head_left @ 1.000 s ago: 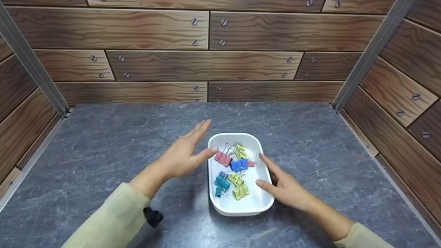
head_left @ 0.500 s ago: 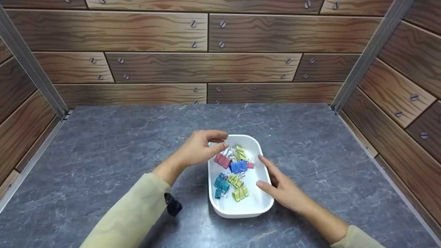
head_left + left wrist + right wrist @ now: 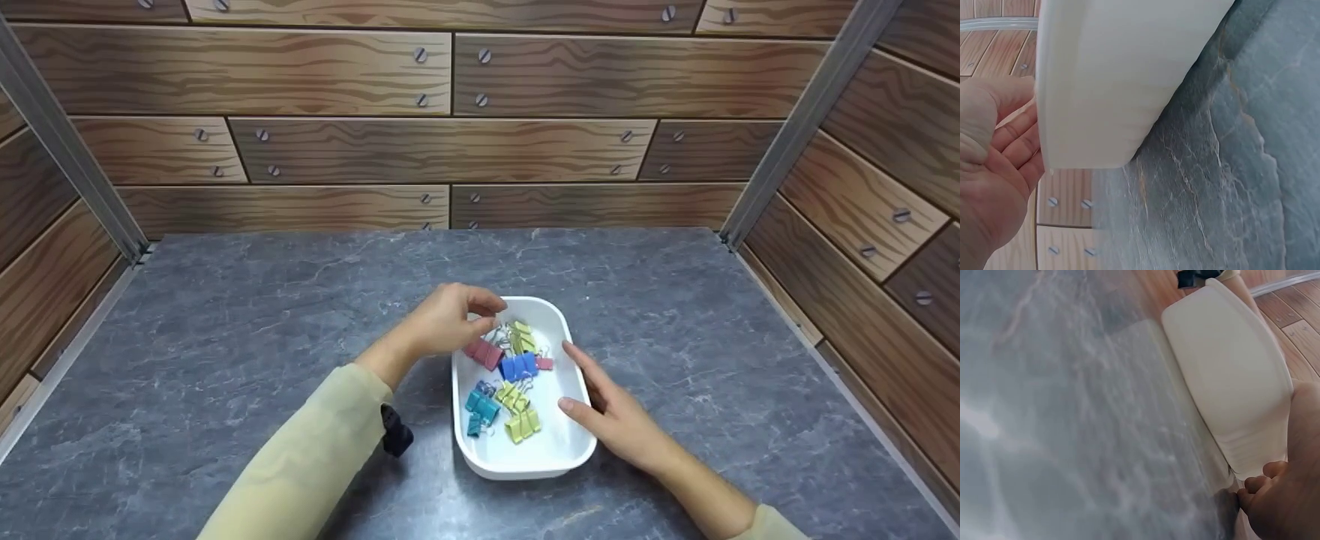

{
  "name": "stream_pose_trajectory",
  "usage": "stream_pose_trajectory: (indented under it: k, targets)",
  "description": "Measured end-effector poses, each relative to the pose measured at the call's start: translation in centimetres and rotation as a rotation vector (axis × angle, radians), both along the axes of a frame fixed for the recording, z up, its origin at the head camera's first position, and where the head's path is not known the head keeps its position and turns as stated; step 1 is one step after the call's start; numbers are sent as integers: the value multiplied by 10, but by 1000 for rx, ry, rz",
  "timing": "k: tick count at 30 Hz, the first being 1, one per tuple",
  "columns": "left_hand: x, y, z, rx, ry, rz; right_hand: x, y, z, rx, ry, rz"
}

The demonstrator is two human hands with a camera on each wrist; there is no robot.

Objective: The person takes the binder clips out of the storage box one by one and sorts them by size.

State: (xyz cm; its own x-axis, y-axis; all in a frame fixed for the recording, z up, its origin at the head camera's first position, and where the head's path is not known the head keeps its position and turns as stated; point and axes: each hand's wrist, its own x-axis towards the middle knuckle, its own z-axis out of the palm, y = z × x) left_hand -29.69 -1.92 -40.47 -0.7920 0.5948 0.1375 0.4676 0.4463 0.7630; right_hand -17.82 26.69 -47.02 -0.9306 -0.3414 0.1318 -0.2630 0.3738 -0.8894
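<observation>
The left hand (image 3: 452, 322) hangs over binder clips (image 3: 519, 367) in a white tub (image 3: 521, 470) (right hand (image 3: 624, 421) holding its rim)

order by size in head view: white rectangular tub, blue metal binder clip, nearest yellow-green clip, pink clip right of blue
1. White rectangular tub
2. Blue clip, yellow-green clip: look alike
3. Pink clip

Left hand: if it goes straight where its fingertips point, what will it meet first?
Probably the farthest yellow-green clip inside the white box, but the height of the left hand is unclear.
</observation>
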Motion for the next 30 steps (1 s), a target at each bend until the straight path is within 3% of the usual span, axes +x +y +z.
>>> stream_pose_trajectory:
  k: [6,12,19,30]
  targets:
    - [-4,4,0,-111,7,-5,1,0,-1,28,-13,-23]
    - [-10,10,2,-206,65,-14,1,1,-1,55,-26,-38]
    - [-17,14,1,-202,124,-36,1,3,1,87,-21,-62]
    - [-19,14,-3,-205,195,-74,0,3,-1,54,-8,-23]
